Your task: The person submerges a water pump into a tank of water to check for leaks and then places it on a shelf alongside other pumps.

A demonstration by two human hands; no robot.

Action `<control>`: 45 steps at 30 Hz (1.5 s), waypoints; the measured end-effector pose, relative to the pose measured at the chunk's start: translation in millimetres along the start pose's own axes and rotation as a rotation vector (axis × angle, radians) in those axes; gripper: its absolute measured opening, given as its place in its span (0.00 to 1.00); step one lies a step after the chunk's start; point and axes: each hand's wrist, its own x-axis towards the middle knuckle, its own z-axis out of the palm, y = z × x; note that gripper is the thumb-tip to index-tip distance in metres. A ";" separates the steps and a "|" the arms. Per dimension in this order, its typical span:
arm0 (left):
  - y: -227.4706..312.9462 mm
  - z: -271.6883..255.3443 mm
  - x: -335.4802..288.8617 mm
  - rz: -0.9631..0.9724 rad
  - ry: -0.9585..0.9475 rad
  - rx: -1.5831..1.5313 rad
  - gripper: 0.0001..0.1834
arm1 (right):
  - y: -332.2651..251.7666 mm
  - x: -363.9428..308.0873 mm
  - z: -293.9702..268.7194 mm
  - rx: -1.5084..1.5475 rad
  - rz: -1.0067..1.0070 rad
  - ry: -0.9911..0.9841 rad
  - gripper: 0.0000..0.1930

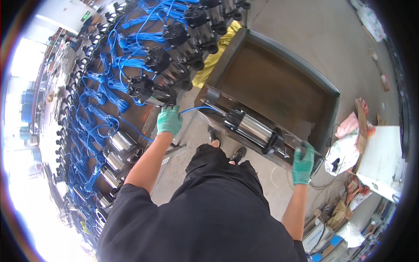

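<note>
My left hand point(169, 122), in a green glove, is closed at the bench's edge, against the black end of a steel pump point(150, 91). A blue cable point(192, 108) runs from beside its fingers to another steel pump point(254, 129) with black ends. That pump lies on its side along the near rim of a metal tank, its brass-coloured or steel fitting toward the right. My right hand point(303, 163), also gloved in green, is closed by the tank's near right corner, beside a thin bar point(293, 136). What either hand grips is hidden.
The tank point(279, 48) holds brownish liquid. To the left, a long bench carries rows of pumps and blue cable coils point(114, 98). Yellow cloth point(222, 49) lies between bench and tank. Bags point(342, 153), a white box point(380, 150) and loose packaging stand at the right.
</note>
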 end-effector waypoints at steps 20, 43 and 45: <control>9.7 -54.4 -11.2 0.075 -0.987 -0.377 0.19 | -69.0 65.4 12.8 -0.026 0.137 -0.591 0.08; 171.2 -2.9 147.5 0.380 -0.048 -0.327 0.16 | -32.7 197.9 28.9 -0.674 0.116 -0.448 0.16; 166.3 13.2 158.1 0.369 -0.048 -0.274 0.17 | -29.4 206.4 49.3 -0.706 0.103 -0.491 0.16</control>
